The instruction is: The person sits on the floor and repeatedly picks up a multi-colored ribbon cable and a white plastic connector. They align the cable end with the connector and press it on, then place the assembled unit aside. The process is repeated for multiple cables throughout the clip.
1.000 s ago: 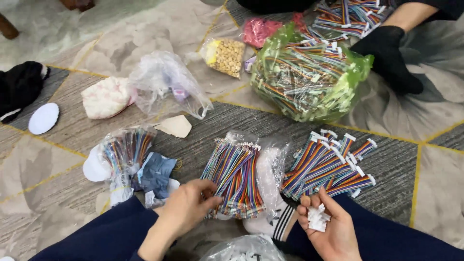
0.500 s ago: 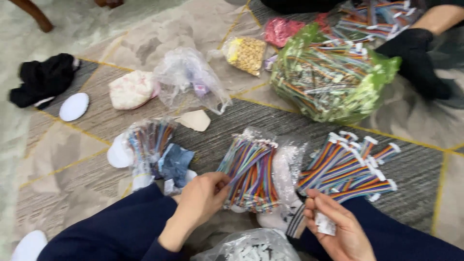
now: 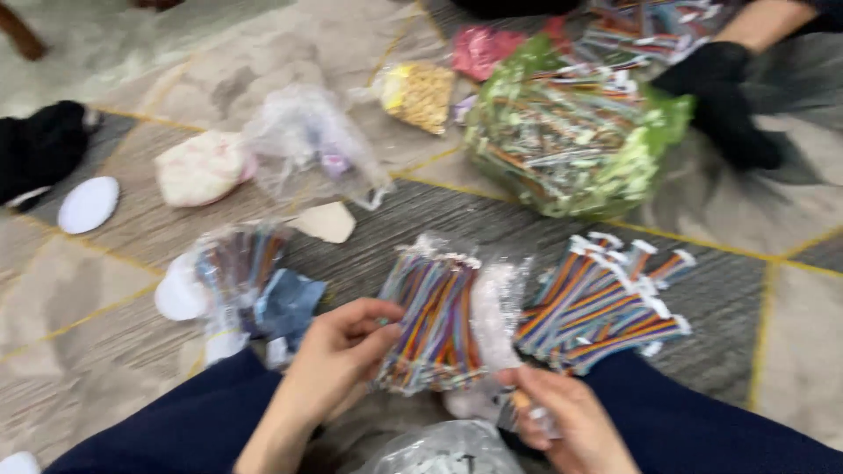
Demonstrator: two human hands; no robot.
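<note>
My left hand (image 3: pixel 338 355) grips the left edge of a clear bag of rainbow ribbon cables (image 3: pixel 435 316) lying on the carpet between my knees. My right hand (image 3: pixel 558 417) is closed on the bag's lower right corner, beside a loose fan of rainbow cables with white connectors (image 3: pixel 606 303). A second clear bag of darker cables (image 3: pixel 246 281) lies to the left of my left hand. The picture is blurred by motion.
A big green bag of cable bundles (image 3: pixel 575 145) sits at the back right, with another person's black-gloved hand (image 3: pixel 724 96) next to it. Small bags lie behind: yellow (image 3: pixel 417 92), pink (image 3: pixel 483 48), clear (image 3: pixel 307 149). A white disc (image 3: pixel 88 204) and black cloth (image 3: pixel 39 145) lie left.
My left hand has closed onto the bag of rainbow cables. My right hand has moved left from the loose cables to the bag's lower corner. The view has shifted.
</note>
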